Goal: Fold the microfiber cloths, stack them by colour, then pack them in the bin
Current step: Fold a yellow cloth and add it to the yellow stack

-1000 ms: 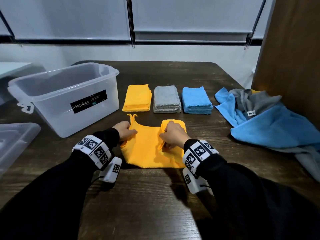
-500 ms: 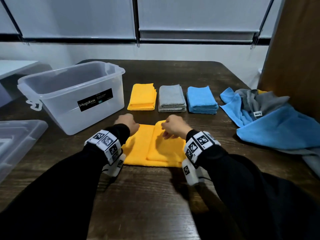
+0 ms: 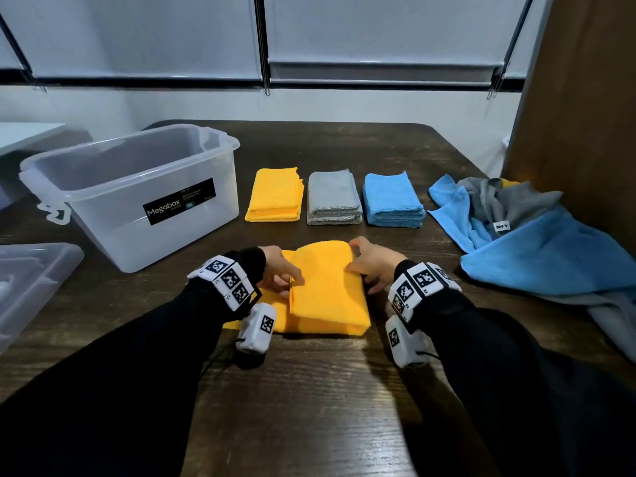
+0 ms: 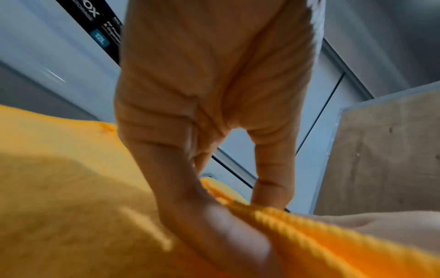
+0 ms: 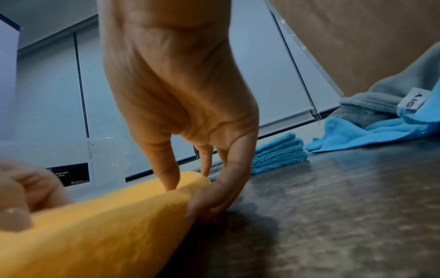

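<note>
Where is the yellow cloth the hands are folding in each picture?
Head: the yellow cloth lies mid-table between both hands.
Left wrist: it fills the bottom, its edge pinched by the left hand.
Right wrist: it is bottom left, held by the right hand.
Shared landmark: the clear bin's black label.

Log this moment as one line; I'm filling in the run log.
step: folding yellow cloth | left hand: pinches flap edge | right hand: grips right fold | bin: empty | stacks: yellow, grey, blue

The bin lid (image 3: 31,280) runs off the head view's left edge. The yellow cloth (image 4: 71,216) blurs in both wrist views; small label print on the bin (image 3: 192,197) is unreadable.
</note>
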### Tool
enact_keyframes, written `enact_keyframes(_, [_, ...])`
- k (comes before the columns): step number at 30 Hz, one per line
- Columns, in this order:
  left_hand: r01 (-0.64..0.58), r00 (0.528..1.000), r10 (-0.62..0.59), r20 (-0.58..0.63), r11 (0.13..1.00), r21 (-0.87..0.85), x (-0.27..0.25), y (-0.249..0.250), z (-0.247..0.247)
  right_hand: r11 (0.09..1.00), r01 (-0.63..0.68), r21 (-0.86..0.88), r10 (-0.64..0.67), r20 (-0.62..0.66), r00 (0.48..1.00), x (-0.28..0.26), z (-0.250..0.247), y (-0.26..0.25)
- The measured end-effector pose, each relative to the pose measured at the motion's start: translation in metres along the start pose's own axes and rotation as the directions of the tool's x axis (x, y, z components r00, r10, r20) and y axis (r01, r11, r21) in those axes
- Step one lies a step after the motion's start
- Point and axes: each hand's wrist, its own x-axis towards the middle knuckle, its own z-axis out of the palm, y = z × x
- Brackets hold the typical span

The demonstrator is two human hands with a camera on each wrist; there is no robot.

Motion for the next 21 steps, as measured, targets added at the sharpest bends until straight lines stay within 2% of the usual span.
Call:
enact_keyframes(2, [-0.023, 0.997, 0.015, -0.076, 0.994, -0.103, 0.005, 0.001, -0.002, 0.999, 0.009, -0.05, -0.008, 0.019, 1.0, -0.001, 0.002, -0.002])
enact_keyframes(6, [-0.232, 0.961, 0.155, -0.229, 0.903, -0.363, 0.014, 0.008, 0.001, 0.994, 0.006, -0.107, -0.001, 0.051, 0.999, 0.0, 0.004, -0.001])
enact_keyframes(8, [-0.324, 0.932, 0.215, -0.292, 0.857, -0.402, 0.017, 0.01, 0.003, 0.991, 0.0, -0.131, 0.008, 0.058, 0.998, 0.002, 0.006, 0.0])
enact_keyframes(11, [-0.445, 0.866, 0.311, -0.392, 0.837, -0.319, 0.021, 0.013, 0.003, 0.989, 0.003, -0.151, 0.004, 0.042, 0.999, 0.003, 0.007, -0.001])
enact_keyframes(12, [-0.449, 0.856, 0.311, -0.413, 0.844, -0.294, 0.023, 0.015, 0.002, 0.988, -0.002, -0.152, 0.007, 0.036, 0.999, 0.004, 0.008, -0.001])
enact_keyframes(13, [-0.418, 0.865, 0.281, -0.416, 0.862, -0.288, 0.023, 0.016, 0.001, 0.988, -0.008, -0.153, 0.013, 0.032, 0.999, 0.003, 0.008, -0.002])
enact_keyframes(15, [-0.295, 0.912, 0.182, -0.368, 0.914, -0.279, 0.018, 0.016, 0.0, 0.989, -0.011, -0.15, 0.015, 0.023, 1.0, 0.002, 0.008, -0.003])
enact_keyframes(17, [-0.174, 0.957, 0.114, -0.265, 0.961, -0.214, 0.011, 0.015, 0.0, 0.99, -0.007, -0.14, 0.009, 0.014, 1.0, 0.0, 0.007, -0.003])
enact_keyframes(19, [-0.139, 0.97, 0.121, -0.211, 0.988, -0.072, 0.005, 0.011, 0.0, 0.996, -0.02, -0.09, 0.022, 0.015, 1.0, -0.003, 0.005, -0.002])
enact_keyframes(21, [-0.184, 0.957, 0.179, -0.226, 0.983, 0.002, 0.003, 0.006, 0.0, 0.999, -0.031, -0.037, 0.032, 0.034, 0.999, -0.006, 0.004, 0.0])
